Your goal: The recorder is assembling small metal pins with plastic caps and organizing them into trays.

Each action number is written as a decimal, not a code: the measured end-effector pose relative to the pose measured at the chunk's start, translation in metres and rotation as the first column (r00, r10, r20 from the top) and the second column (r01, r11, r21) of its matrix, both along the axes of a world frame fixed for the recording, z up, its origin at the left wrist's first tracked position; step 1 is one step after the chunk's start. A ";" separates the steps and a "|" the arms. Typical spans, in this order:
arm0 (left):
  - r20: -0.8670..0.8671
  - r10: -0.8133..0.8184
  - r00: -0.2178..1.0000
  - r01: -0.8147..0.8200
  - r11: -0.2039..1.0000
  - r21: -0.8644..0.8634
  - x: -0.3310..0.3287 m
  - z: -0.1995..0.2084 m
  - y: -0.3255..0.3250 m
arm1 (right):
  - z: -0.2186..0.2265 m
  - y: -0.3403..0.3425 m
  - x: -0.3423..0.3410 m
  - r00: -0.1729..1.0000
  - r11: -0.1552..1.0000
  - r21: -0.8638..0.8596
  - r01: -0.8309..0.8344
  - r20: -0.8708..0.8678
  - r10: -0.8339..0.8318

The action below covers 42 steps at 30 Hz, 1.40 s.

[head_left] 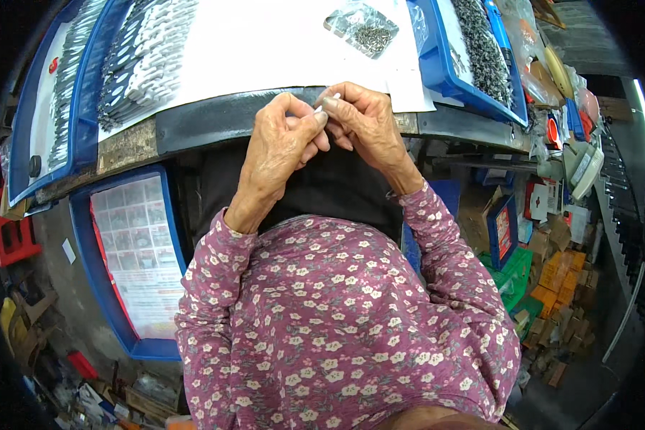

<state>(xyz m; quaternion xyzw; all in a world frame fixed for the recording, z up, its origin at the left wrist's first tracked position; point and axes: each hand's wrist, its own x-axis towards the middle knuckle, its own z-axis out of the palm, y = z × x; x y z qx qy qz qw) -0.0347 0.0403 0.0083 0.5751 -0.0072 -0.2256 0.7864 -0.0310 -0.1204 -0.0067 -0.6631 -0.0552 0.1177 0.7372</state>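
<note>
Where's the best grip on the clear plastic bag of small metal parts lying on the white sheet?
Probably the clear plastic bag of small metal parts is best pinched from above at its near-left corner: the bag lies flat on the white sheet, and the parts bunch toward its right side.

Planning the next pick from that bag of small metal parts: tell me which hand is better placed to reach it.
Probably the right hand. It sits closer to the clear bag, which lies up and right on the white sheet. The left hand is lower and farther left. Both pinch a small white piece.
</note>
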 end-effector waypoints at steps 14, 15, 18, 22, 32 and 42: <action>-0.115 -0.084 0.990 0.071 0.991 -0.115 0.000 -0.003 0.003 | -0.004 -0.001 -0.003 1.000 0.987 0.161 0.010 0.008 -0.012; -0.174 -0.105 0.979 0.077 0.984 -0.158 0.000 -0.003 0.002 | -0.004 -0.001 -0.003 1.000 0.987 0.160 0.011 0.008 -0.013; -0.236 -0.126 0.964 0.075 0.975 -0.211 0.000 -0.003 0.001 | -0.005 -0.001 -0.005 0.998 0.988 0.151 0.003 0.069 -0.013; -0.227 -0.158 0.961 0.108 0.970 -0.218 0.002 -0.003 0.003 | -0.004 0.000 -0.007 0.992 0.993 0.087 0.080 0.088 -0.087; -0.082 -0.128 0.988 0.110 0.974 -0.200 0.013 -0.003 0.018 | 0.010 0.005 0.018 0.996 0.997 0.007 -0.081 0.049 0.081; -0.028 -0.071 0.997 0.066 0.984 -0.164 0.032 -0.004 0.044 | 0.043 0.019 0.049 0.769 0.791 -0.607 -0.076 0.469 0.434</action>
